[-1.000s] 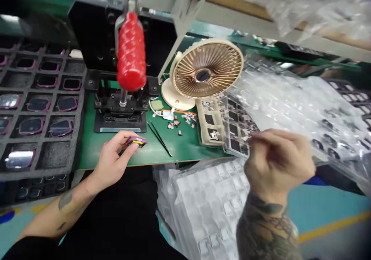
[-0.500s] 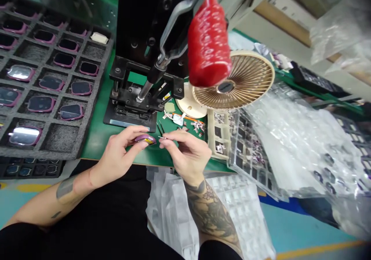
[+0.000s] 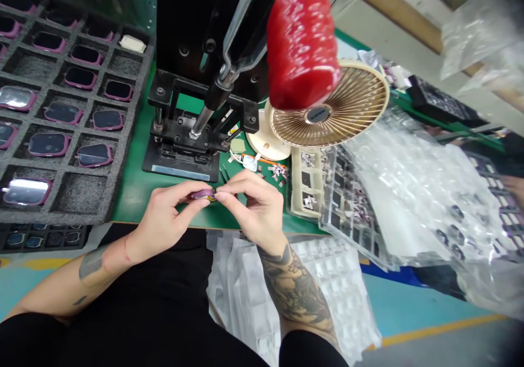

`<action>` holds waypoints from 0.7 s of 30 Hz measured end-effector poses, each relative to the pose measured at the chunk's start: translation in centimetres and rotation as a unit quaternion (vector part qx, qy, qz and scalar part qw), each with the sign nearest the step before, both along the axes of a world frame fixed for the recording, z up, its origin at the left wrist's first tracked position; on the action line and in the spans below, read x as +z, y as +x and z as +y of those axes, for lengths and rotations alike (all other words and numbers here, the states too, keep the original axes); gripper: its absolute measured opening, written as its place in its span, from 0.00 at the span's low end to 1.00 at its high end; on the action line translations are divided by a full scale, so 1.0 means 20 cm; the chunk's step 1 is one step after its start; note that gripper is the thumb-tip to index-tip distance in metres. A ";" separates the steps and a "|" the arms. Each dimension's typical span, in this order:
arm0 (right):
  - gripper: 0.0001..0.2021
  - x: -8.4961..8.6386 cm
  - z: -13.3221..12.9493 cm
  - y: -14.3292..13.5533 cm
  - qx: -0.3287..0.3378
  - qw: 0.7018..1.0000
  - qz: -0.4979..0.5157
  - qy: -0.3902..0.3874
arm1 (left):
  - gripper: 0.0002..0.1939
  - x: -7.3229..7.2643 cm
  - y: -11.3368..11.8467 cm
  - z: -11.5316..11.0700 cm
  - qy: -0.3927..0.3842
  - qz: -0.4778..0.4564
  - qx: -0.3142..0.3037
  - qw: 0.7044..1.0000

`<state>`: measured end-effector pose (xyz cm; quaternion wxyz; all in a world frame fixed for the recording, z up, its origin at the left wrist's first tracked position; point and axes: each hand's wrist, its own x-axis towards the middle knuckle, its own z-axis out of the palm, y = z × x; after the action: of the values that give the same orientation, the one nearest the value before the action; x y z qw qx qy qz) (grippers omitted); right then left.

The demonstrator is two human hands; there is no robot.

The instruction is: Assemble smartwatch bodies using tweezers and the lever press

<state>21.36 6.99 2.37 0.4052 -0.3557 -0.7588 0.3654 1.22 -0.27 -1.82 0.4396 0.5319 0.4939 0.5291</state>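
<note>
A small purple watch case (image 3: 203, 193) with a yellow part at its lower side is pinched between thumb and fingers of my left hand (image 3: 167, 214), over the green table edge. My right hand (image 3: 256, 209) meets the case's right end, its thumb and fingertips pressed together; whatever lies between them is too small to make out. Just behind the hands stands the base of a black press (image 3: 180, 162), with a red-wrapped handle (image 3: 301, 48) above it. Dark tweezers (image 3: 224, 175) lie on the table behind my right fingertips.
A grey foam tray (image 3: 117, 162) of purple watch cases stands at the left. Right of the press are a fan (image 3: 331, 105), small loose parts (image 3: 279, 172), a cream parts tray (image 3: 295, 192) and clear plastic trays (image 3: 356, 214). Plastic sheeting (image 3: 241, 285) hangs below the table edge.
My right hand has moved left and now touches the watch case; the thin pin-like piece seen at its fingertips is now hidden. The view has shifted slightly.
</note>
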 end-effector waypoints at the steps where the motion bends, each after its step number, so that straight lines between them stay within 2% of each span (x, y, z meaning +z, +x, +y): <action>1: 0.03 0.00 0.00 0.00 0.000 1.000 -0.001 0.004 | 0.09 0.00 0.00 0.00 -0.005 -0.006 -0.003 1.000; 5: 0.04 0.00 -0.01 -0.01 -0.001 0.999 -0.033 0.025 | 0.09 0.01 0.00 0.00 -0.020 -0.041 -0.012 0.999; 7: 0.04 -0.02 -0.03 -0.01 -0.004 0.993 -0.078 0.087 | 0.10 0.02 0.00 0.00 -0.031 -0.076 -0.009 0.997; 11: 0.25 -0.09 -0.09 0.01 0.001 0.943 -0.196 0.270 | 0.08 0.04 -0.01 0.00 -0.048 -0.115 -0.005 0.992; 13: 0.26 -0.12 -0.10 0.01 0.000 0.928 -0.202 0.312 | 0.07 0.04 -0.02 0.01 -0.041 -0.092 -0.008 0.995; 18: 0.23 -0.13 -0.12 -0.02 0.002 0.920 -0.213 0.330 | 0.07 0.03 -0.05 0.01 -0.028 -0.037 -0.023 0.999; 21: 0.23 -0.12 -0.21 -0.01 -0.034 0.918 -0.253 0.304 | 0.07 0.05 -0.04 -0.01 -0.004 -0.009 -0.001 1.000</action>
<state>21.15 2.75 0.03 0.3005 -0.3214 -0.8980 0.0010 0.45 -0.49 -0.74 0.4465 0.5258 0.4919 0.5312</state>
